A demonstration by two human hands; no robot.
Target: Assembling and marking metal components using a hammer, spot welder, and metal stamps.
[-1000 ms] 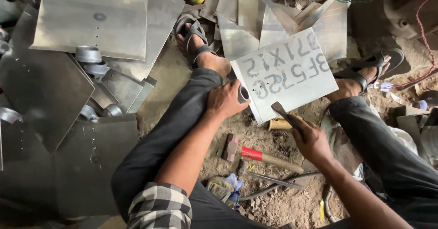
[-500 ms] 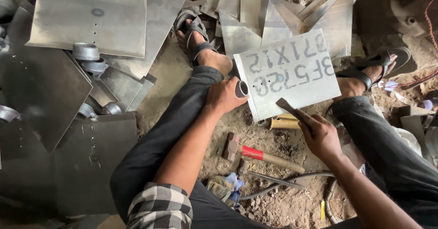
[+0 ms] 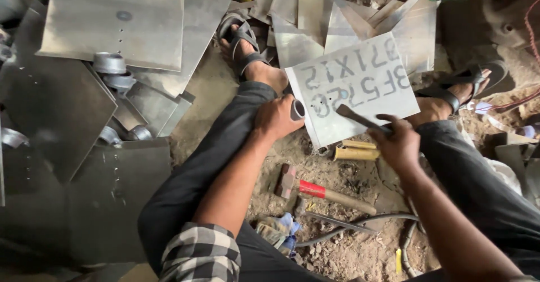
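I sit on the ground with a square metal sheet (image 3: pixel 360 85) bearing handwritten marks lying between my sandalled feet. My left hand (image 3: pixel 277 118) grips a short metal tube (image 3: pixel 297 109) at the sheet's left edge. My right hand (image 3: pixel 397 142) holds a flat dark metal tool (image 3: pixel 360 118), its tip resting on the sheet's lower part. Below the sheet lies a yellowish wooden handle (image 3: pixel 355 151).
A red-handled hammer (image 3: pixel 320 191) lies on the dirt between my legs, beside a thin rod (image 3: pixel 337 223), a dark hose (image 3: pixel 371 226) and a rag (image 3: pixel 277 230). Large metal sheets (image 3: pixel 112 17) and small metal cylinders (image 3: pixel 110 64) crowd the left. More sheet offcuts (image 3: pixel 337 12) lean behind.
My right hand has shifted slightly with the tool, whose tip now sits on the sheet's lower part. My left hand stays at the sheet's edge on the tube.
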